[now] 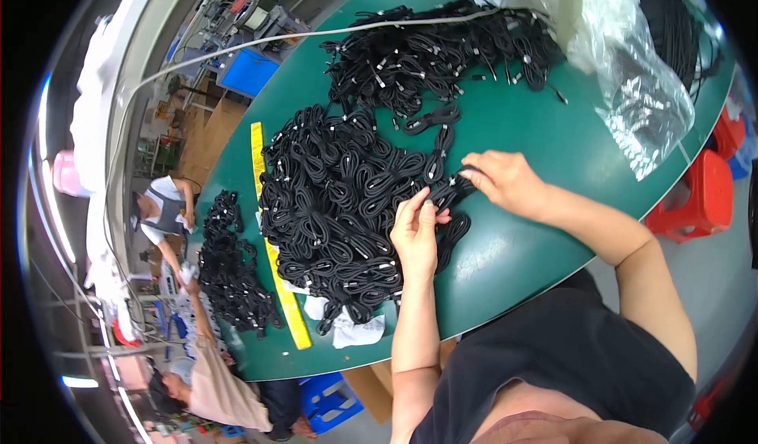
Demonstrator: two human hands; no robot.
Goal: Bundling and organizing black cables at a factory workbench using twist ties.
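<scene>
A big heap of coiled black cables point(339, 199) lies on the green table point(545, 152). My left hand point(414, 235) rests at the heap's right edge, fingers pinching a black cable coil point(450, 207). My right hand point(507, 182) holds the same coil's upper end between fingertips, just right of the heap. The coil stretches between both hands, its lower loop lying on the table.
A second pile of black cables point(442, 53) lies farther back, a smaller pile point(229, 266) to the left. A yellow strip point(272, 246) runs along the heap. Clear plastic bags point(639, 80) sit at right, red stools point(699, 195) beside the table. Other people work at left.
</scene>
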